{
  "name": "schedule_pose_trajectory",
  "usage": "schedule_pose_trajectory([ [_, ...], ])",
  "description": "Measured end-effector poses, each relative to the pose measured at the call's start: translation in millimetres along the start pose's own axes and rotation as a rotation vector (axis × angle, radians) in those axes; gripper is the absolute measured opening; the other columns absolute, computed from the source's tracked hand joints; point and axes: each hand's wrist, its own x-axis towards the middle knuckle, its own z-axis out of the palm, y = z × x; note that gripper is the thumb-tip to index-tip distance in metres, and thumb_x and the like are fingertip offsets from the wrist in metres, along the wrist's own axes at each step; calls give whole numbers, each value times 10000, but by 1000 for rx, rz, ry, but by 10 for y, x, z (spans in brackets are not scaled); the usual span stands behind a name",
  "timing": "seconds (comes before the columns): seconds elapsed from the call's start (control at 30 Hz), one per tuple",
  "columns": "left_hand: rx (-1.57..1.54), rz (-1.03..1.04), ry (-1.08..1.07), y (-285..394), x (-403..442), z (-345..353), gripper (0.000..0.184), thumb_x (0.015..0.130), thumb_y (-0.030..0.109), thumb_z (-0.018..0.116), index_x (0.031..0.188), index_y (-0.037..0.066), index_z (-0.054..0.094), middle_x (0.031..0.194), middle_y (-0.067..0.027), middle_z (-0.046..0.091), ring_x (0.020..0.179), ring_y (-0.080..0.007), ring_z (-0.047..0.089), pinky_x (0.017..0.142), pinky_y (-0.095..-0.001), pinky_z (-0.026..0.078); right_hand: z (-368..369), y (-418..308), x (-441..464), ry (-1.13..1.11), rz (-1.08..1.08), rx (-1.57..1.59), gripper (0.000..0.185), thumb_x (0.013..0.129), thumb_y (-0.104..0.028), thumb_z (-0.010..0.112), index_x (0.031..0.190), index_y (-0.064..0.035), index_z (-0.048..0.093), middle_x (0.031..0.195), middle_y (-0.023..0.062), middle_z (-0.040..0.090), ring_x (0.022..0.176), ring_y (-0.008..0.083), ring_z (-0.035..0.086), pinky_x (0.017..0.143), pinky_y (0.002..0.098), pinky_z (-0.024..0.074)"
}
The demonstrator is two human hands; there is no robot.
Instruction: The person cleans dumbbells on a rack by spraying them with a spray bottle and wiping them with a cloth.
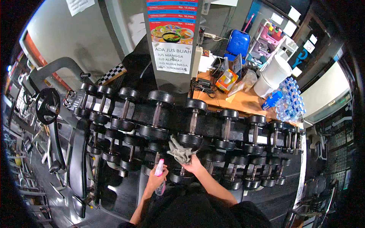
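Observation:
My left hand [155,179] is closed around a spray bottle [159,167] with a pink and white top, held upright in front of the lower row of dumbbells. In my right hand [193,165] is a crumpled grey cloth [179,152], bunched at the fingers. The cloth is at the lower head of a black dumbbell [193,123] on the upper row; whether it touches cannot be made out. To the left of it lies another large dumbbell [156,114] with a metal handle. Part of the lower row is hidden behind my hands.
A two-tier rack carries several dumbbells. Behind it, a wooden desk [213,99] holds boxes, cables, white buckets [262,85] and bottled water [291,100]. A pillar with a menu sign [172,57] stands at the centre back. A weight bench [80,157] is on the left.

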Motion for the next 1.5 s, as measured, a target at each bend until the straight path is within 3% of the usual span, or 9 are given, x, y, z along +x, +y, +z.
schedule_pose_trajectory([
  [0.17, -31, 51, -35, 49, -36, 125, 222, 803, 37, 645, 1003, -12, 561, 800, -33, 580, 533, -95, 566, 461, -243, 463, -760, -326, 838, 281, -342, 41, 328, 969, -257, 331, 1115, -36, 526, 1094, 159, 585, 1012, 337, 574, 913, 527, 466],
  [0.2, -47, 50, -32, 64, -75, 102, 224, 814, 50, 645, 1017, -1, 564, 746, -3, 572, 520, -79, 539, 464, -228, 446, -687, -302, 959, 73, -384, 25, 324, 970, -252, 330, 1071, -15, 526, 1069, 144, 581, 975, 319, 574, 937, 508, 453],
  [0.33, -64, 22, -21, -21, -103, 84, 229, 819, 53, 642, 1028, 1, 562, 781, -9, 583, 533, -81, 543, 470, -228, 449, 19, -101, 502, 360, -390, 238, 335, 968, -225, 342, 1108, 28, 510, 1136, 150, 559, 1051, 312, 551, 987, 441, 437],
  [0.5, -78, -24, 36, -71, -127, 51, 228, 819, 42, 629, 1036, 8, 567, 786, -7, 580, 535, -80, 542, 475, -233, 450, 427, 4, -356, -288, -155, 251, 357, 928, -224, 385, 1203, -28, 502, 1208, 158, 550, 1084, 345, 541, 980, 479, 432],
  [0.77, -52, 4, -66, 58, -15, 226, 210, 816, 49, 628, 1016, 22, 575, 760, 8, 570, 537, -66, 531, 486, -228, 445, 1255, -716, -936, 505, -431, -1446, 409, 853, -176, 599, 1217, -7, 513, 1113, 122, 610, 1042, 230, 568, 901, 368, 434],
  [0.87, -65, 44, -112, 115, 5, 282, 205, 818, 49, 625, 1014, 23, 570, 751, 10, 569, 538, -62, 529, 483, -228, 442, 779, -1216, -501, 260, -542, -2066, 417, 793, -97, 622, 1198, -57, 531, 1128, 139, 610, 1038, 247, 569, 909, 314, 415],
  [1.1, -107, 67, -37, -46, -95, 208, 211, 816, 43, 627, 1018, 25, 568, 747, 4, 576, 543, -59, 528, 481, -226, 436, 572, -806, -181, 266, -1315, -1931, 394, 744, -41, 604, 1134, -88, 568, 1108, 169, 576, 1044, 340, 557, 906, 378, 448],
  [1.33, -159, 21, -24, -162, -190, 204, 217, 814, 37, 625, 1023, 25, 566, 758, 1, 576, 536, -67, 528, 481, -227, 436, 553, -316, -282, 386, -1274, -2229, 578, 755, -117, 681, 1283, -184, 456, 1337, 184, 329, 1181, 420, 384, 919, 450, 432],
  [1.5, -139, 16, -48, -141, -210, 226, 205, 807, 64, 643, 995, 19, 574, 737, -19, 590, 559, -84, 547, 513, -250, 450, 304, -666, -309, 248, -1454, -1945, 353, 849, -79, 584, 1199, -98, 535, 1071, 133, 579, 992, 294, 566, 854, 331, 449],
])
